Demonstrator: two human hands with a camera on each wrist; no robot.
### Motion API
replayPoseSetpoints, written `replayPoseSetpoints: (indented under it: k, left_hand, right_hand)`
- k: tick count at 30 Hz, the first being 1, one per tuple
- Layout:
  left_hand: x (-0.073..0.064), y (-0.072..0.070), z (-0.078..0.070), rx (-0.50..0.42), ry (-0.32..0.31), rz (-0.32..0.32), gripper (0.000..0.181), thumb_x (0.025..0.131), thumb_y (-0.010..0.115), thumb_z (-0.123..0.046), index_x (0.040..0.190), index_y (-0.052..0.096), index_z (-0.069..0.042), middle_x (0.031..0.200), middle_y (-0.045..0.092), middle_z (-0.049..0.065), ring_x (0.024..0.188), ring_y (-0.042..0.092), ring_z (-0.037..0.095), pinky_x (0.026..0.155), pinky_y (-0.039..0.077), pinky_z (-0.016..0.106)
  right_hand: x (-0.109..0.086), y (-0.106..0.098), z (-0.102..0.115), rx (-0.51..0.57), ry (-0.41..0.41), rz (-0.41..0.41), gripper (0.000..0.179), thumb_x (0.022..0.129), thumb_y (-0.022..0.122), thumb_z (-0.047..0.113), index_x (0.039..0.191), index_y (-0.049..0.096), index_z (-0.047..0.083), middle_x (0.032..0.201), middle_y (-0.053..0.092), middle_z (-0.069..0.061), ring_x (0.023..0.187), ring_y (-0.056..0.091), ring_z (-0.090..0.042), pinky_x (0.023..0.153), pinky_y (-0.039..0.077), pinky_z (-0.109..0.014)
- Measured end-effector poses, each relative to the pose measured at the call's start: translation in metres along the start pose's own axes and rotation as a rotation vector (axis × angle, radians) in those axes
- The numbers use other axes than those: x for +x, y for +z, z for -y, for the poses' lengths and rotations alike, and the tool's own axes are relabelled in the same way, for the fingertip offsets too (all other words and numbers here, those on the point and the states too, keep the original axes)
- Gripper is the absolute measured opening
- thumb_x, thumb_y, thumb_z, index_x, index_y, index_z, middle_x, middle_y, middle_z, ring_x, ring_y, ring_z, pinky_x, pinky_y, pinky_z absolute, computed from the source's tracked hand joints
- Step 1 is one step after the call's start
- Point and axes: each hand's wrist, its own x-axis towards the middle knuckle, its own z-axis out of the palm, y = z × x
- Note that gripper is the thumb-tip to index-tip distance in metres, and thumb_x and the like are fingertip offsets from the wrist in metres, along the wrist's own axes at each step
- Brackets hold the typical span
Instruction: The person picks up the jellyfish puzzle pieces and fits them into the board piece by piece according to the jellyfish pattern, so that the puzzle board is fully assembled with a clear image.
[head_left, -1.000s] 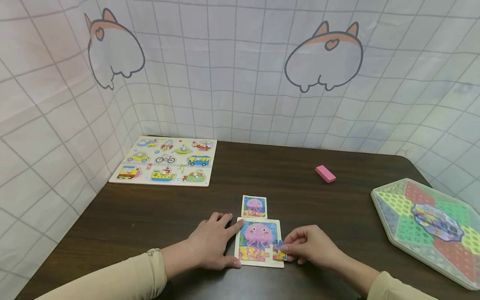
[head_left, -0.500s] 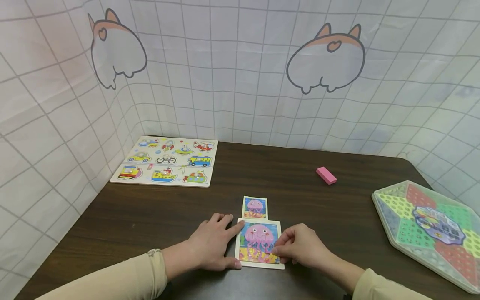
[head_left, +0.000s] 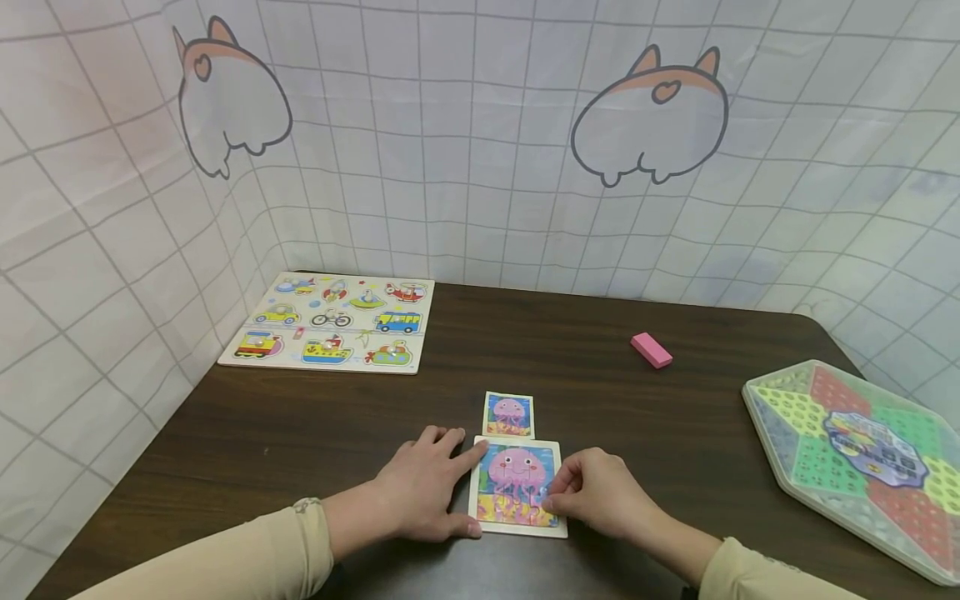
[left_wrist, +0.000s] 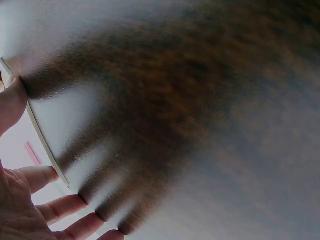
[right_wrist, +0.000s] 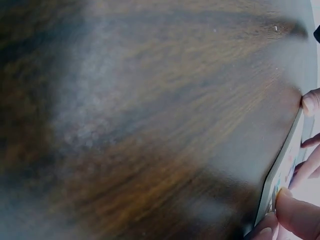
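Observation:
A square jigsaw puzzle (head_left: 517, 479) with a pink jellyfish lies in its pale tray (head_left: 517, 529) on the dark table. My left hand (head_left: 427, 487) rests flat at its left side, index fingertip at the upper left corner and thumb at the lower left. At the lower right corner my right hand (head_left: 603, 492) pinches a yellow-and-blue puzzle piece (head_left: 546, 515) between thumb and curled fingers. That piece sits in the corner of the picture, partly hidden by the thumb (right_wrist: 295, 212). A small jellyfish picture card (head_left: 508, 415) touches the tray's far edge.
A wooden vehicle peg puzzle (head_left: 330, 323) lies at the back left. Toward the back right is a pink block (head_left: 651, 350). A hexagonal checkers board (head_left: 855, 467) with a clear cover occupies the right side. Grid-patterned cloth (head_left: 495, 150) hangs behind the table.
My right hand has moved slightly left with the corner piece, bringing it from the tray's right edge into the lower right gap of the picture. My left hand stays in place.

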Motion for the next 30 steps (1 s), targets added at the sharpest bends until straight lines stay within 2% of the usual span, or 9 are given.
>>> replayPoseSetpoints:
  k: [10, 16, 22, 30]
  left_hand:
    - [-0.001, 0.001, 0.001, -0.002, 0.000, -0.008, 0.092, 0.082, 0.069, -0.071, 0.158, 0.041, -0.026, 0.157, 0.044, 0.012, 0.140, 0.043, 0.034, 0.105, 0.048, 0.054]
    - [-0.001, 0.001, 0.000, -0.004, 0.000, -0.010, 0.092, 0.082, 0.069, -0.071, 0.158, 0.041, -0.026, 0.157, 0.044, 0.012, 0.140, 0.043, 0.034, 0.105, 0.048, 0.055]
    - [-0.001, 0.001, 0.001, -0.011, 0.001, -0.005, 0.092, 0.082, 0.069, -0.071, 0.158, 0.041, -0.026, 0.157, 0.044, 0.012, 0.140, 0.043, 0.034, 0.105, 0.048, 0.055]
    - [0.000, 0.001, 0.001, -0.002, 0.003, -0.005, 0.093, 0.082, 0.069, -0.072, 0.158, 0.041, -0.027, 0.158, 0.044, 0.012, 0.140, 0.043, 0.034, 0.106, 0.048, 0.055]
  right_hand:
    - [0.000, 0.003, 0.001, -0.024, -0.026, -0.013, 0.024, 0.076, 0.090, 0.017, 0.070, 0.067, 0.013, 0.062, 0.057, 0.002, 0.062, 0.050, -0.014, 0.052, 0.037, -0.024]
    - [0.003, 0.000, 0.001, -0.012, -0.033, 0.037, 0.024, 0.079, 0.088, 0.019, 0.071, 0.067, 0.011, 0.062, 0.057, 0.001, 0.058, 0.051, -0.013, 0.051, 0.041, -0.024]
    - [0.009, -0.002, 0.004, 0.013, 0.035, 0.080, 0.025, 0.084, 0.084, 0.019, 0.070, 0.065, 0.010, 0.057, 0.057, 0.000, 0.048, 0.051, -0.010, 0.047, 0.047, -0.022]
    - [0.018, -0.008, 0.012, -0.038, 0.122, 0.125, 0.030, 0.082, 0.087, 0.021, 0.067, 0.064, 0.008, 0.058, 0.061, -0.004, 0.050, 0.056, -0.013, 0.048, 0.051, -0.023]
